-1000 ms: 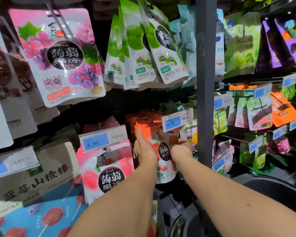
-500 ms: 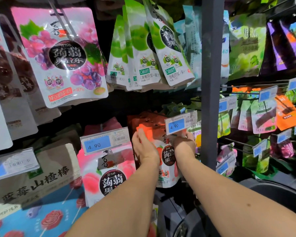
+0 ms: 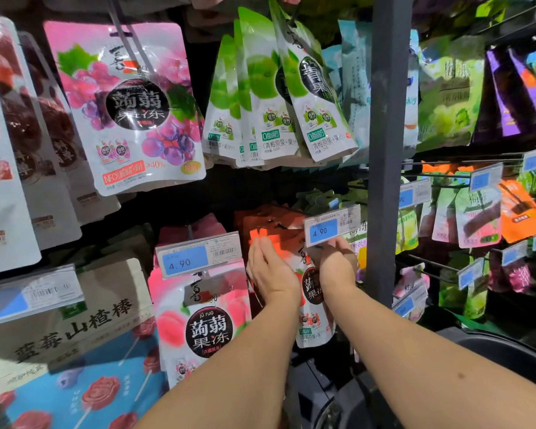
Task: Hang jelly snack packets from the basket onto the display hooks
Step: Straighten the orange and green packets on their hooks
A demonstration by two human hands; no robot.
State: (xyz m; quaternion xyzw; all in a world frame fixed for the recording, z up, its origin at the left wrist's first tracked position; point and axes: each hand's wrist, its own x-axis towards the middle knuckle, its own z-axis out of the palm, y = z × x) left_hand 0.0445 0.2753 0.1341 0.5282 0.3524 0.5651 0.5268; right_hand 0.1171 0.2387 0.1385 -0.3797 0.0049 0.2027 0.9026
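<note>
Both hands bracket the strawberry jelly packet [image 3: 312,294], which hangs upright between them. Left hand [image 3: 271,272] lies flat with straight fingers along the packet's left edge, fingertips at the orange packet tops behind. Right hand [image 3: 338,264] curls its fingers on the packet's upper right corner. A second ago it sat lower; now its fingertips touch the underside of the price tag [image 3: 331,226]. Left of the left hand hangs a peach packet [image 3: 206,323]. Below the right forearm shows the dark basket [image 3: 508,351] rim.
</note>
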